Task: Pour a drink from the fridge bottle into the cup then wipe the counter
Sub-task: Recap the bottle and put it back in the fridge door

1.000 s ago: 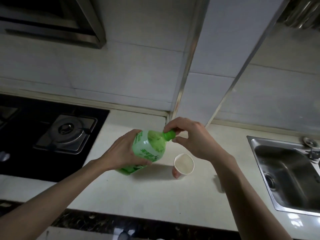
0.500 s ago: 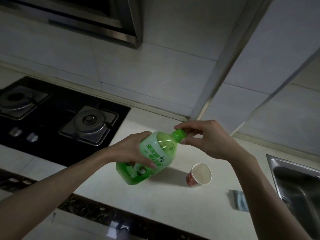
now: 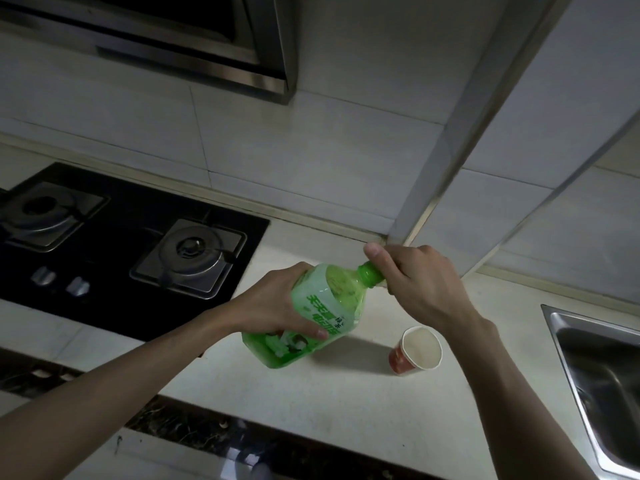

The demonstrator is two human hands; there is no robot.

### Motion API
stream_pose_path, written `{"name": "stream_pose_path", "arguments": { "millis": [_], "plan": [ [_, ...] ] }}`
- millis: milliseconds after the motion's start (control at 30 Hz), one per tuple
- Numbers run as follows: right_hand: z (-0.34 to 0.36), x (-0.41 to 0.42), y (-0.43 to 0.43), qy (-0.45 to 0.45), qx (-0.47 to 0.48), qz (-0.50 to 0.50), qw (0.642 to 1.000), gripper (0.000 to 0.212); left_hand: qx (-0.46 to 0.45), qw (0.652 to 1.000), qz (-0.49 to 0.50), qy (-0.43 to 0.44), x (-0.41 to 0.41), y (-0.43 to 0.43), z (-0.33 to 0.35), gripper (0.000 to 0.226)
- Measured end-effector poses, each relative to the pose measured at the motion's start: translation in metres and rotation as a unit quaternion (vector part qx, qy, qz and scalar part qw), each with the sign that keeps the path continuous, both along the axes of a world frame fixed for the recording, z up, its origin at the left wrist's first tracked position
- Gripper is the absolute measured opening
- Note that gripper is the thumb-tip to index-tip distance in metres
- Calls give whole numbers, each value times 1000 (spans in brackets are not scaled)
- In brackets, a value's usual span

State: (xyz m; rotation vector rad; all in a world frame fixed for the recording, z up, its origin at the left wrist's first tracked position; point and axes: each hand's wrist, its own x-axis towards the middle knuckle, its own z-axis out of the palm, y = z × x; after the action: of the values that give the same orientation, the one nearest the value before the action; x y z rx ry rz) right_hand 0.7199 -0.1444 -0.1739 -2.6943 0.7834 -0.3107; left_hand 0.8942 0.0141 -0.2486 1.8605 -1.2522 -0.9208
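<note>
A green plastic bottle (image 3: 322,313) with a pale label is held tilted above the white counter (image 3: 346,403), neck pointing up and right. My left hand (image 3: 273,306) wraps around its body. My right hand (image 3: 415,282) pinches the green cap (image 3: 370,273) between thumb and fingers. A paper cup (image 3: 417,351), red outside and white inside, stands on the counter to the right of the bottle, below my right wrist; it looks empty.
A black gas hob (image 3: 131,244) with two burners lies to the left. A steel sink (image 3: 602,379) is at the right edge. A range hood (image 3: 173,39) hangs above the hob, and a boxed wall column (image 3: 460,161) rises behind my hands.
The view has swung left, so the sink slid toward the right edge and more hob shows. My right hand has shifted its grip on the cap. A small grey item seen on the counter earlier is hidden now.
</note>
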Motion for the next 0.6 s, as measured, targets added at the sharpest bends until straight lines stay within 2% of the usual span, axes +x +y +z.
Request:
{"name": "stream_pose_path", "arguments": {
  "millis": [100, 200, 233, 333, 400, 467, 600],
  "plan": [
    [1, 0, 3, -14, 89, 60, 994, 49, 5, 1000, 3, -7, 7, 5, -2, 82],
    [-5, 3, 9, -41, 48, 78, 995, 29, -3, 1000, 13, -7, 12, 10, -3, 81],
    [-7, 5, 11, -51, 39, 65, 996, 31, -8, 1000, 15, -8, 12, 11, -3, 80],
    [-13, 12, 14, -32, -15, 10, 999, 67, -17, 1000, 7, -15, 10, 14, -2, 83],
    [-17, 15, 14, 0, -30, -8, 1000, 83, -21, 1000, 3, -19, 8, 16, -2, 86],
    [-19, 14, 14, 22, -36, -5, 999, 85, -24, 999, 3, -31, 7, 16, -4, 88],
    [-19, 11, 8, -3, -93, 57, 994, 67, -14, 999, 11, -27, 5, 17, -5, 84]
  ]
}}
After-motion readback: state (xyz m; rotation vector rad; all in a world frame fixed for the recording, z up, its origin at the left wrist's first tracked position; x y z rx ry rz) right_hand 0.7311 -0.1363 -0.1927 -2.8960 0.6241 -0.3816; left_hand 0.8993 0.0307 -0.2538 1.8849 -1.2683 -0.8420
